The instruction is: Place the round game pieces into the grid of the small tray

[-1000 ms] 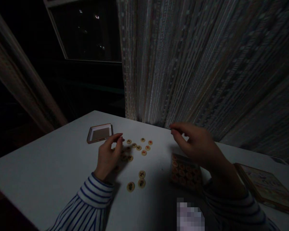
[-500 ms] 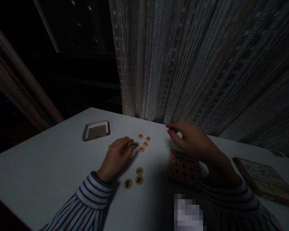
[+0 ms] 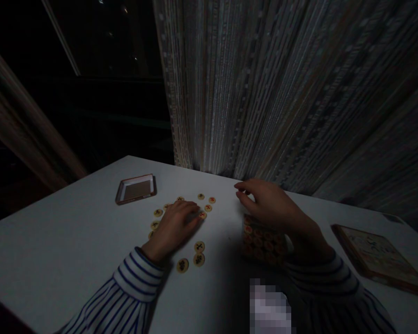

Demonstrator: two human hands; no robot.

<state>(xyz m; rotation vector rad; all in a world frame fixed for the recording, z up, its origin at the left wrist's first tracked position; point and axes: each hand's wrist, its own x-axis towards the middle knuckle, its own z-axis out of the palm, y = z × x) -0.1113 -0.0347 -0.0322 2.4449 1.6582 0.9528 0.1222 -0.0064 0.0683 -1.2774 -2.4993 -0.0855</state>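
My left hand (image 3: 174,227) lies palm down over a loose cluster of round cream game discs (image 3: 208,208) on the white table (image 3: 66,232). Its fingertips touch a disc with a red mark (image 3: 202,215), and the hand hides part of the cluster. My right hand (image 3: 268,202) hovers with curved fingers and holds nothing. Below it sits a rectangular block of discs with red marks (image 3: 263,241), partly shadowed. Nearer me, a group of 3 discs (image 3: 199,259) lies apart from the cluster.
A small brown-rimmed tray (image 3: 135,189) stands at the far left of the table. A wooden-framed game board (image 3: 379,257) lies at the right. A striped curtain (image 3: 251,93) hangs behind the table's far edge, beside a dark window (image 3: 118,37).
My left hand has dropped flat onto the discs, and several discs now show to its left. My right hand has shifted slightly left and lower. The view has tilted slightly.
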